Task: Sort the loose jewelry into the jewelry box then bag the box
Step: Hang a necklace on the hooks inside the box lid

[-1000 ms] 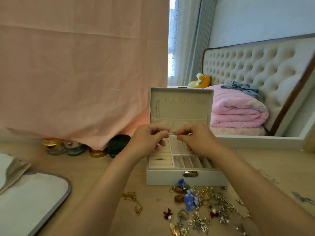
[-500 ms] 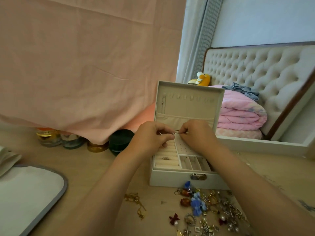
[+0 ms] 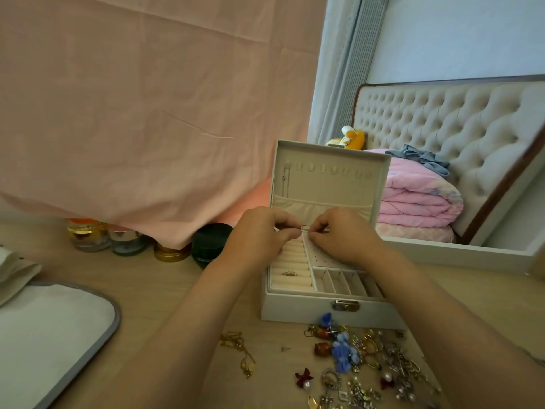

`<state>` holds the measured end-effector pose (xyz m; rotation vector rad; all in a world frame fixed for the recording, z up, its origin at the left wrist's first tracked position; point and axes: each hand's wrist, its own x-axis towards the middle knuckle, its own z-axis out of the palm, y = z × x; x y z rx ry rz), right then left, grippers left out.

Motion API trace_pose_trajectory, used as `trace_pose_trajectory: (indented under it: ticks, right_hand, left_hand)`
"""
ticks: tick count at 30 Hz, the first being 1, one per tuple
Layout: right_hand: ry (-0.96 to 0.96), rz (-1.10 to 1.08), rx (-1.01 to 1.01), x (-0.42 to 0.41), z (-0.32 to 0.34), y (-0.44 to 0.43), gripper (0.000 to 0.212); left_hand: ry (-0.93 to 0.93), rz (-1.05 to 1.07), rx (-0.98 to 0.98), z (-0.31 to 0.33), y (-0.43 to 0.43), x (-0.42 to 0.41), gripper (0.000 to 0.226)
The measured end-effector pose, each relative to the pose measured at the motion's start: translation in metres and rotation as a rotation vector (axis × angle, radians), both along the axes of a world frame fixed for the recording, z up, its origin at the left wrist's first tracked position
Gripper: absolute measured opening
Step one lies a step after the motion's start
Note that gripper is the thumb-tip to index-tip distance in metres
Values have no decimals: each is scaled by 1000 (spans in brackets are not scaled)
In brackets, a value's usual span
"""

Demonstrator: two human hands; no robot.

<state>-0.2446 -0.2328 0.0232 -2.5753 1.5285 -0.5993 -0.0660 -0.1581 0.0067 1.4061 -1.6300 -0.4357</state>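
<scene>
A white jewelry box (image 3: 309, 309) stands open on the wooden table, its lid upright. My left hand (image 3: 258, 237) and my right hand (image 3: 342, 234) meet above the box's tray, and both pinch one small silver earring (image 3: 302, 228) between fingertips. One ring (image 3: 289, 273) sits in the ring rolls at the tray's left. A pile of loose jewelry (image 3: 362, 358) lies in front of the box, with a gold chain (image 3: 239, 349) to its left.
A white bag with a grey edge (image 3: 44, 335) lies at the left. Several cosmetic jars (image 3: 126, 240) and a black jar (image 3: 211, 240) stand under a hanging pink cloth (image 3: 147, 113). A mirror (image 3: 460, 252) behind the box shows a bed.
The camera view has shifted, so the box sits lower and more to the right. Both hands stay together over the tray, pinching the small piece.
</scene>
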Motion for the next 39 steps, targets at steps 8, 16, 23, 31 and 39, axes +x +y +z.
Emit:
trace_pose_trajectory:
  ticks: [8,16,23,31,39]
  right_hand:
    - [-441,57,158,-15,15,14,12]
    - [-646,256,294,-18,29,30,13]
    - [-737,120,292,-29,20,14,9]
    - [-586,-8,144,-35,2,-7,9]
    - [-254,35,129,-23,-7,-3,7]
  left_hand:
    - [-27,10,-75,5,2,-8,13]
    - [13,18,-61,17,3,-22,5]
    - [58,-81,12,20,-13,-33,17]
    - [-484,-37,-15,7,-24,-32,38]
    - [-663,-115,119,-1,-30,-30,39]
